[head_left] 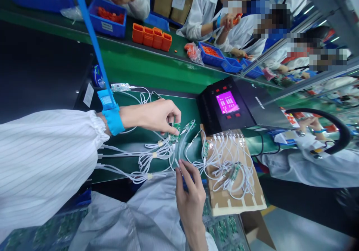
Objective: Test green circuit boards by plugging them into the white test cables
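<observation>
My left hand [157, 114], with a blue strap at the wrist, pinches a small green circuit board [175, 130] between thumb and fingers above the green mat. Lower down, my right hand [191, 191] has thumb and index finger closed on a white cable [180, 150]. A second green board [189, 126] with a white cable attached lies just right of the held one. Coiled white cables [155, 155], bound with pale ties, lie below my left hand. To the right, a cardboard sheet [238, 202] carries more white cables and another board [235, 171].
Behind the cardboard stands a black tester [244, 109] with a lit magenta screen [226, 102]. A blue cord [91, 30] runs up from my wristband. Across the bench are blue bins [108, 28], orange housings [152, 37] and several people. Trays of boards [224, 228] sit below.
</observation>
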The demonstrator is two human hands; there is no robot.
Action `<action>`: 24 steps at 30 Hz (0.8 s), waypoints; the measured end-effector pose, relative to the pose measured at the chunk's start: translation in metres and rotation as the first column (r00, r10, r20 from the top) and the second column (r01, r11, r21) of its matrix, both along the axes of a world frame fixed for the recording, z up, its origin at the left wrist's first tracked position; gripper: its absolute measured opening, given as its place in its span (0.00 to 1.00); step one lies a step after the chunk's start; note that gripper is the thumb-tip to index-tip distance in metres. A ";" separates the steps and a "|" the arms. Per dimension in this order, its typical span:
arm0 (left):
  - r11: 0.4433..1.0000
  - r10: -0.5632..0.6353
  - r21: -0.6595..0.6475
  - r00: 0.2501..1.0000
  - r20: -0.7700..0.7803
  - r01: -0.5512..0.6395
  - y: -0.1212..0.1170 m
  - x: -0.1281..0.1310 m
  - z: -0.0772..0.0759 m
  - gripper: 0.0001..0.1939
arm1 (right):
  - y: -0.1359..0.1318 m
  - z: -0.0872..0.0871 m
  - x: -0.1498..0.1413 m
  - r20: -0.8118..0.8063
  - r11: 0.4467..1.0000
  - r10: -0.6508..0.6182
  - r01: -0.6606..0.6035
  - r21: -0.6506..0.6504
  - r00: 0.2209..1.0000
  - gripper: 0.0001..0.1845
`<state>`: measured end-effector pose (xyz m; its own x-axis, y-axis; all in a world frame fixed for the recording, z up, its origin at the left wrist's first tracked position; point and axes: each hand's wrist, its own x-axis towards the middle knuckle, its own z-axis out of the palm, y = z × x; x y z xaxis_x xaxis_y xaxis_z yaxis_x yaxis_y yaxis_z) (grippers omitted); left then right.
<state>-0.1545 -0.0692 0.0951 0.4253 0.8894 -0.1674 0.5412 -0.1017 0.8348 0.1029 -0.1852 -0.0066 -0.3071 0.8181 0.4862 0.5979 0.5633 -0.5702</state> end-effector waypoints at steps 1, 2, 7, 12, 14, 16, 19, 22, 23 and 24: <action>1.000 -0.029 0.012 1.000 -0.003 0.029 0.000 0.000 -0.001 0.15 | -0.001 0.002 -0.001 -0.036 1.000 0.017 -0.016 0.019 0.999 0.19; 0.998 -0.058 0.031 0.998 -0.005 0.059 -0.001 0.001 -0.001 0.14 | -0.002 0.003 -0.003 -0.078 0.999 0.044 -0.042 0.033 0.996 0.21; 0.979 -0.135 0.159 0.991 0.010 0.131 -0.009 0.013 -0.001 0.08 | -0.004 0.002 -0.024 -0.278 0.999 0.052 -0.051 0.011 0.959 0.25; 0.968 -0.208 0.159 0.975 0.076 0.194 -0.017 0.025 0.000 0.04 | -0.002 0.002 -0.044 -0.403 0.994 -0.010 -0.035 -0.103 0.915 0.12; 0.959 -0.213 0.198 0.976 0.041 0.201 -0.019 0.026 0.001 0.03 | -0.003 0.005 -0.049 -0.448 0.979 -0.059 -0.037 -0.202 0.892 0.11; 0.942 -0.221 0.257 0.975 -0.008 0.215 -0.020 0.027 0.001 0.04 | -0.002 0.010 -0.052 -0.505 0.952 -0.117 -0.049 -0.303 0.855 0.08; 0.891 -0.260 0.363 0.962 -0.082 0.272 -0.022 0.029 -0.003 0.08 | 0.001 0.020 -0.056 -0.589 0.906 -0.199 -0.082 -0.415 0.784 0.05; 0.810 -0.304 0.476 0.940 -0.157 0.342 -0.023 0.032 -0.006 0.09 | 0.006 0.029 -0.058 -0.628 0.878 -0.241 -0.109 -0.465 0.740 0.09; 0.787 -0.316 0.496 0.930 -0.188 0.367 -0.024 0.033 -0.006 0.09 | 0.007 0.031 -0.059 -0.632 0.874 -0.246 -0.115 -0.473 0.735 0.10; 0.771 -0.321 0.502 0.920 -0.225 0.392 -0.025 0.034 -0.005 0.09 | 0.008 0.032 -0.059 -0.635 0.870 -0.247 -0.121 -0.478 0.732 0.11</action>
<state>-0.1202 -0.0939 0.0901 0.7376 0.6414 0.2113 0.4682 -0.7112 0.5244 0.0438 -0.1772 0.0253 0.0027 0.9951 0.0989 -0.0129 0.0989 -0.9950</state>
